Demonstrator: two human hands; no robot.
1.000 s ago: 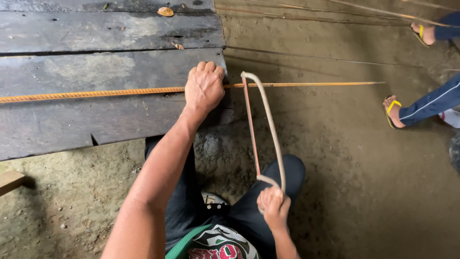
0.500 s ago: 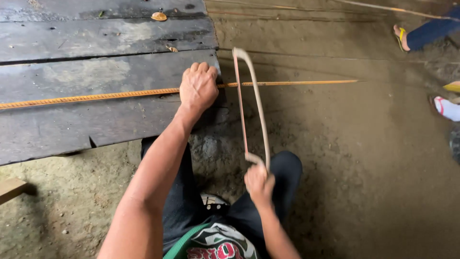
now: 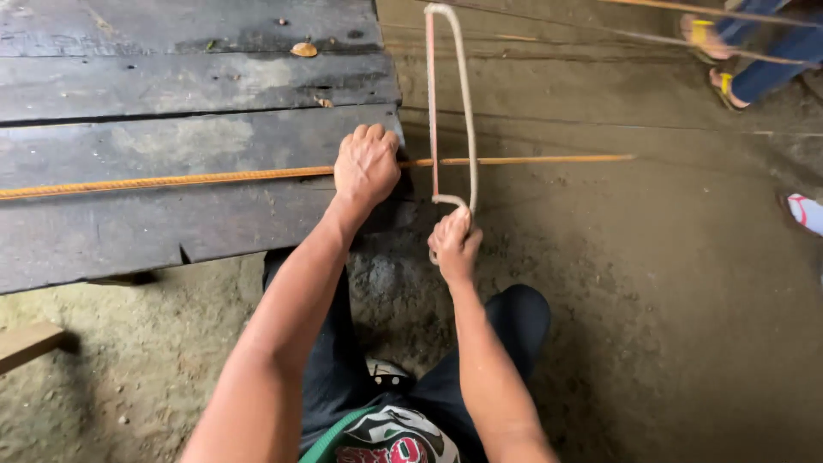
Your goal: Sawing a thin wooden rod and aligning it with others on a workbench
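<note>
My right hand is nearest me, fingers curled tight round the grip of the hacksaw, nothing loose there. The frame runs straight away from me, up over the edge of the planks, with the thin blade on its left side crossing the rod. Light tool, I'd say, but that blade looks thin enough to twist or snap if I lean sideways, so I hold at the handle only.

A bit farther out, my left hand is knuckles up, fingers folded down over the rusty steel rod, pinning it to the dark wooden planks right at their edge, just beside the blade. The rod lies flat across the boards, its free end poking out over the dirt floor. It's thin and long, stiff but likely springy, and ridged enough not to slip; clamping close to the cut seems the best spot.

Far off, someone's sandalled feet stand near more rods.
</note>
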